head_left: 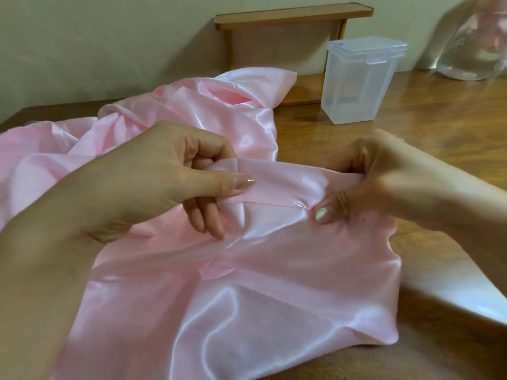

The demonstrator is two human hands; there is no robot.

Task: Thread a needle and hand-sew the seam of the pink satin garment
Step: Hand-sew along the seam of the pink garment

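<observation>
Wood-grain brown surface [411, 111] carries everything in view.

Pink satin garment [247, 297]: the largest item. It is spread over the left and centre of the surface, glossy and creased, bunched up towards the back. Its near part lies flatter, with one corner reaching the surface's front right.

Left hand [153, 182]: comes in from the lower left. Grip narrow, closed on the garment. The thumb lies on top of a folded band [288, 185] along the seam, the index finger is curled under it, and the other fingers point down onto the cloth below.

Right hand [375, 174]: comes in from the right. Grip narrow, pinching the other end of the same band, thumb tip pressed on the fold line. The band is held taut between the two hands.

Wooden rack [290, 17]: stands at the back against the wall, behind the garment.

Translucent plastic container [359, 80]: upright with its lid on, just in front of the rack's right end and apart from the garment.

Clear plastic item [472, 50]: far right corner, blurred; its kind cannot be told.

Needle [301, 206]: a thin metal glint on the fold line, touching the right thumb tip. Whether the fingers hold it cannot be told.
</observation>
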